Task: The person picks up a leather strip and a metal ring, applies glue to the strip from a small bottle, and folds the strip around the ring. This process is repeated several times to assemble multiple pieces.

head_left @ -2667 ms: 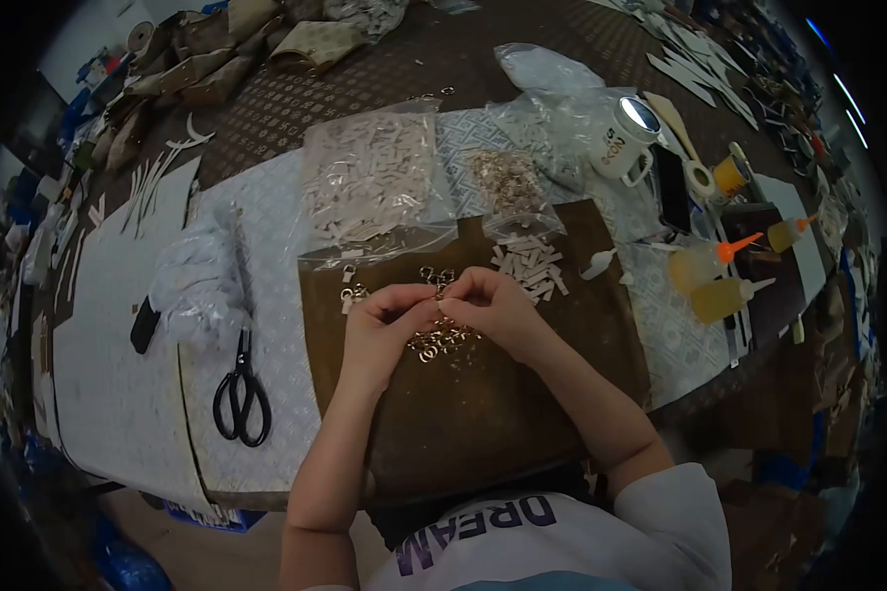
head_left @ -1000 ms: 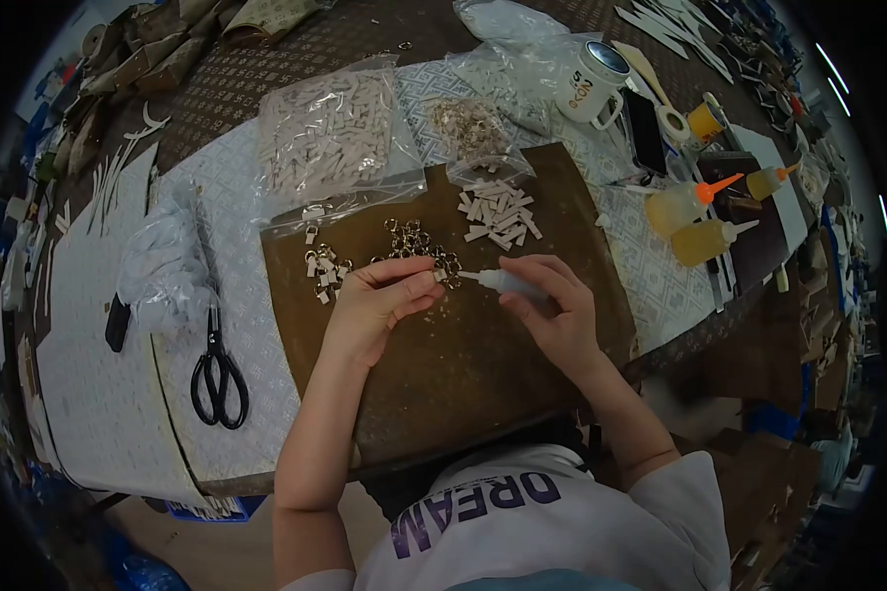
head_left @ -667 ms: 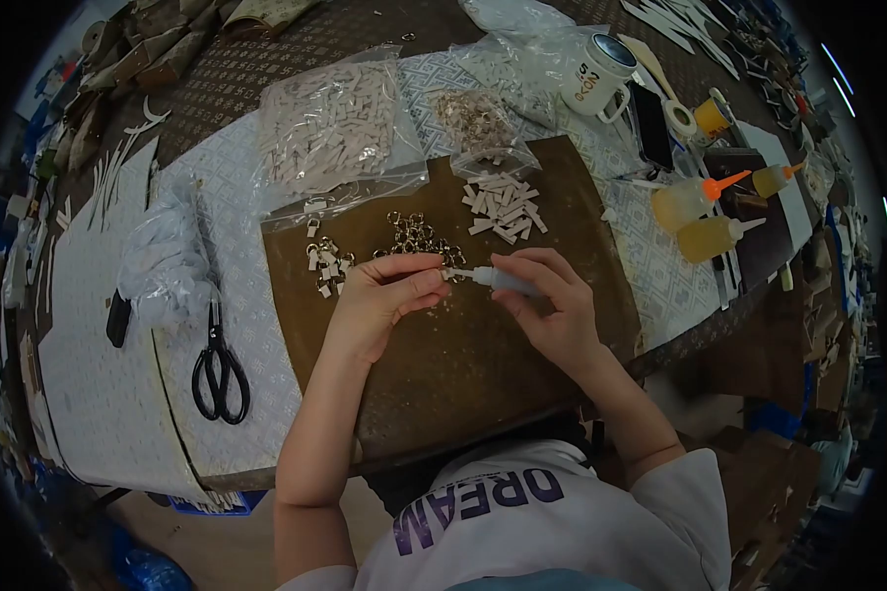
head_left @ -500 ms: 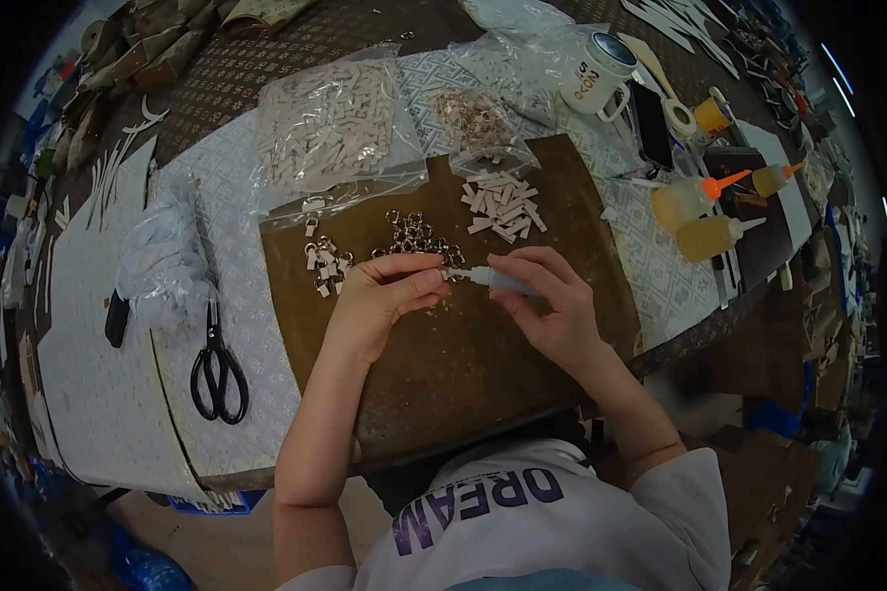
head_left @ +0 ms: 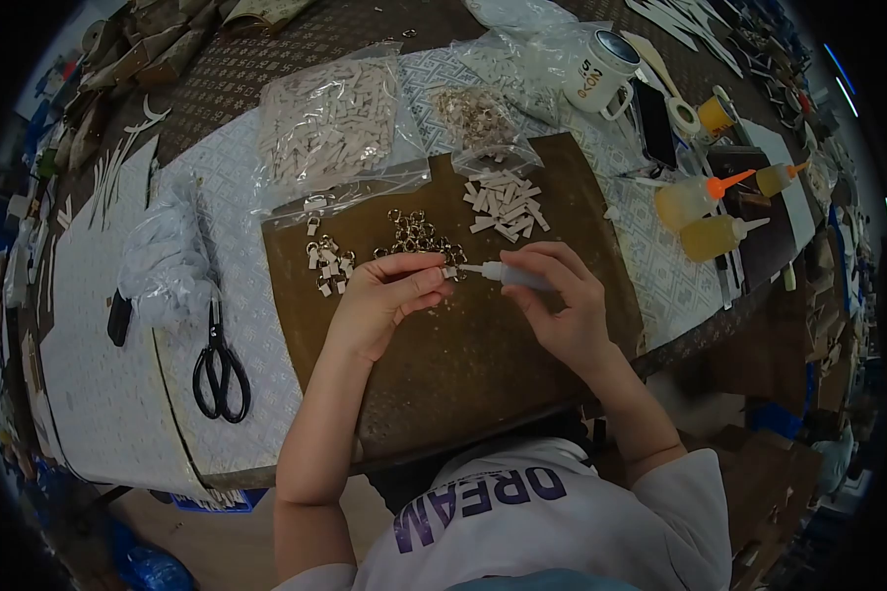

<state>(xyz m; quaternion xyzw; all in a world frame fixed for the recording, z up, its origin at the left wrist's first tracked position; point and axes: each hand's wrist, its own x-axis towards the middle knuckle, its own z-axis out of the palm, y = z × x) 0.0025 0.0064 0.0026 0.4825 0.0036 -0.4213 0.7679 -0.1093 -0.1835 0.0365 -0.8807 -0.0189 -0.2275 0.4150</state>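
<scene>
My left hand [head_left: 389, 293] pinches a small pale strip [head_left: 450, 273] between thumb and fingertips; a metal ring may be on it, but the fingers hide most. Held in my right hand [head_left: 565, 300] is a small squeeze bottle [head_left: 511, 276], lying sideways with its thin white nozzle pointing at the strip. Just beyond the hands, a pile of metal rings [head_left: 414, 233] lies on the brown mat [head_left: 443, 384]. Left of it sit several metal rings with pale tabs [head_left: 327, 262]. A heap of loose pale strips [head_left: 506, 204] rests on the mat's far right.
A bag of pale strips [head_left: 333, 118] and a bag of metal pieces [head_left: 473, 118] lie behind. Black-handled scissors [head_left: 220, 379] are at left. Bottles of yellow liquid [head_left: 710, 238], a phone [head_left: 652, 123] and a white mug [head_left: 598, 79] stand or lie at right.
My right hand has drawn the squeeze bottle slightly to the right, so more of its nozzle shows beside the strip. My left hand stays nearly in place.
</scene>
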